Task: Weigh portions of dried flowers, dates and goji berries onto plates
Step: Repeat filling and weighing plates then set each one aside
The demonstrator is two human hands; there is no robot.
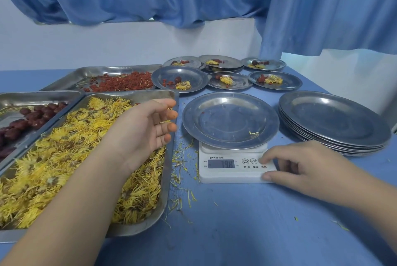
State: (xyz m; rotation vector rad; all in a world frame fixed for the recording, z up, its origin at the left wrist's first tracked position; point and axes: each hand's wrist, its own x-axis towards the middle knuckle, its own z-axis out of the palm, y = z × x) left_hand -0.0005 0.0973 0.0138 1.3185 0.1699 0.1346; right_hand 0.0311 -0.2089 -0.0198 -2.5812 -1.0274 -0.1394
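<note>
- Steel plate (pixel 229 119) sits on scale (pixel 227 173) at 12 o'clock, nearly bare: one stray petal. Step looks like zeroing.
- R hand (pixel 300 164): forefinger on a scale button, thumb at front edge, gripping nothing.
- L hand (pixel 148 124): loose, empty, over flowers (pixel 64 158) at 10 o'clock.
- Next, prob.: pinch flowers, carry twd 3 o'clock to plate.
- Tray rim (pixel 168 179) just beside scale; plate stack (pixel 335 121) near at 2 o'clock; free surface (pixel 236 222) at 6 o'clock.

Reaching forward with the left forearm bare, left hand (pixel 148 124) lifted, palm turned rightward, fingers relaxed and slightly spread, holding nothing. Stretching the right hand (pixel 300 164) leftward, palm down, index fingertip pressing downward, thumb extended below it, remaining fingers loosely bent.
</note>
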